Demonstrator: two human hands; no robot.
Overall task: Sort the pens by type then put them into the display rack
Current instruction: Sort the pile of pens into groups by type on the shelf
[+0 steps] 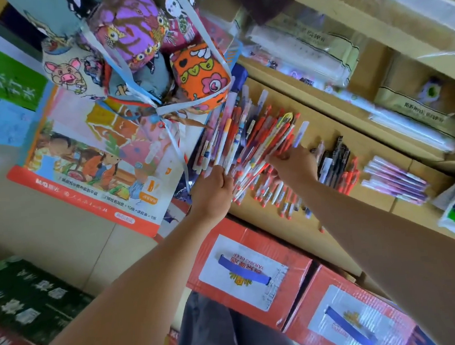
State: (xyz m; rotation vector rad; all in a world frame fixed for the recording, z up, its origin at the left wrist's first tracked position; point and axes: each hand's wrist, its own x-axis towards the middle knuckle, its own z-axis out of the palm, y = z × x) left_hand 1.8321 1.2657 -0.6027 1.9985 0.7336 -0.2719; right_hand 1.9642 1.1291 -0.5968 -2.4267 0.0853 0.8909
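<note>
The sorting looks to be partly done, with the larger share left. On the tan shelf of the display rack (pixel 375 148), 2 groups already lie apart by type: a cluster of black pens (pixel 333 159) just beside the right hand (pixel 296 167), and further right a neat stack of purple pens (pixel 395 180). A loose row of pens (pixel 273 193) with red caps lies on the shelf under both hands and seems only roughly laid. Most of the stock is off the shelf: the left hand (pixel 212 189) grips the lower ends of a mixed bundle (pixel 225 140) of white and purple-barrelled pens fanned upward, fingers curled tight round it. The right hand's fingers curl onto a fan of red pens (pixel 272 139) beside that bundle, apparently pulling them out, though blur hides the exact pinch. By my reading, the held pens must be split by type and laid down. 2 red cartons (pixel 255 275) sit below the shelf.
</note>
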